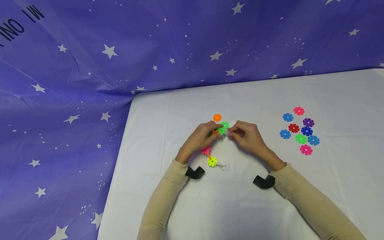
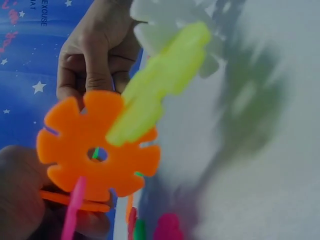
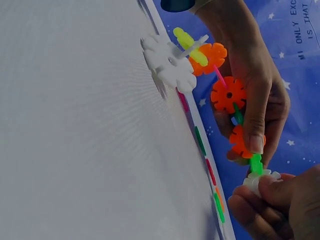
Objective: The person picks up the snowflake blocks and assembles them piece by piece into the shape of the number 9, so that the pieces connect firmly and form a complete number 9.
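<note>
Left hand (image 1: 198, 135) pinches an orange disc (image 3: 240, 141) of the chain (image 3: 222, 90), right hand (image 1: 247, 136) a white disc (image 3: 254, 184) against a green disc (image 3: 256, 164). On my head view the chain trails toward six o'clock; a crooked push could, I judge, pop it apart.

**White table bears scattered notched discs**

A white cloth (image 1: 228, 206) with faint creases covers the table (image 1: 348, 103), whose far left corner is rounded. Toward its right lie nine flat discs in a loose cluster: a pink disc (image 1: 299, 109) at the far end, a second pink disc (image 1: 306, 147) at the near end, and between them a purple disc (image 1: 308, 120), a red disc (image 1: 294, 126), a dark blue disc (image 1: 306, 128), a green disc (image 1: 301, 136) and three lighter blue discs (image 1: 288, 115). Nearer the middle lies an orange disc (image 1: 217, 115), with a partly hidden scarlet disc (image 1: 211, 122) just beside it.
</note>
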Demonstrator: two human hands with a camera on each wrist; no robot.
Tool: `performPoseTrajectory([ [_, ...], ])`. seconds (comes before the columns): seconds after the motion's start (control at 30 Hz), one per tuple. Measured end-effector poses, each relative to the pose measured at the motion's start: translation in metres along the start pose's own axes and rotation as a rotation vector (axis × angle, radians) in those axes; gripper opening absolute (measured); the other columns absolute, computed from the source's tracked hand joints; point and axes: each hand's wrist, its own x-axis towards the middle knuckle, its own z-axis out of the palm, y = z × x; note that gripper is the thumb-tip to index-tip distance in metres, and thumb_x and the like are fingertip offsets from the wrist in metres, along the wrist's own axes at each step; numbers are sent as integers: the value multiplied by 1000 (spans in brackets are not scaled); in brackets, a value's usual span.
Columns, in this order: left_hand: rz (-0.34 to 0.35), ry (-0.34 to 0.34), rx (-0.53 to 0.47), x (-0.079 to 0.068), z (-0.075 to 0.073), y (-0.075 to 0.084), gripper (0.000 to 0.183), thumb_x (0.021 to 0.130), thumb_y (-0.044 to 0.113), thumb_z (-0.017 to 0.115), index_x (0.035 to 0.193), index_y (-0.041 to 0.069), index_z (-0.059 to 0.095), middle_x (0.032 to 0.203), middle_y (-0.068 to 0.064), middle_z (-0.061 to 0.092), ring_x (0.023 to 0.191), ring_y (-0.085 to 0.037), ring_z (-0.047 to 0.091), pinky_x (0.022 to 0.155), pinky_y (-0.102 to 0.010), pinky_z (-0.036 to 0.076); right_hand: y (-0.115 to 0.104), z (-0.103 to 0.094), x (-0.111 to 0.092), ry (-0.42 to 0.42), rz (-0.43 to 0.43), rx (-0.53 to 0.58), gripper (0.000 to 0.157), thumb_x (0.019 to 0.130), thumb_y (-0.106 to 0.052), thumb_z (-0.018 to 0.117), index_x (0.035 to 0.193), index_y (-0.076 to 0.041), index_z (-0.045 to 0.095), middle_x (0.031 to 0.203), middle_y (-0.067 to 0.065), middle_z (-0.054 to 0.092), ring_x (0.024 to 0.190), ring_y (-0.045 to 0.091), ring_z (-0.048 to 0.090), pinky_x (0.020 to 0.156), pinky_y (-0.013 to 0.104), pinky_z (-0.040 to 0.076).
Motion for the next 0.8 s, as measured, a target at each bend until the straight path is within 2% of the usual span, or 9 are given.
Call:
performPoseTrajectory([
  [0.1,6,20,-12,0,2,-1,36,94,20,66,127,4,64,109,-6,70,84,-14,56,86,-32,48,-2,0,0,7,18,-8,11,77,13,75,82,5,69,83,15,71,66,27,68,62,16,53],
  [0.27,-3,43,-39,1,5,-2,35,94,18,67,126,4,65,117,-9,70,97,-17,64,92,-32,50,-18,-3,3,8,54,61,7,79,16,70,83,11,65,83,24,70,65,36,68,61,26,57],
  [0.4,-16,43,-48,1,8,-2,35,93,18,68,125,4,65,121,-10,69,110,-21,65,100,-33,48,-31,-4,5,5,65,78,8,80,18,68,82,12,65,81,25,69,64,37,68,60,27,57],
  [0.57,-57,26,-66,1,9,-1,37,94,20,67,128,4,64,125,-10,67,118,-21,62,104,-32,45,-34,-4,5,18,79,91,6,81,16,68,83,12,65,81,25,69,64,38,68,60,31,57],
  [0.7,-107,6,-99,2,6,2,40,92,21,69,129,6,63,112,-7,69,97,-17,61,91,-27,48,-28,-3,4,36,71,65,7,80,15,70,81,11,65,82,24,70,65,37,69,61,28,57],
  [0.8,-106,6,-102,3,5,4,40,91,20,70,128,6,64,99,-6,68,81,-15,55,78,-25,46,-19,-1,2,59,63,39,10,78,16,71,80,8,65,82,22,71,65,35,69,62,22,56],
])
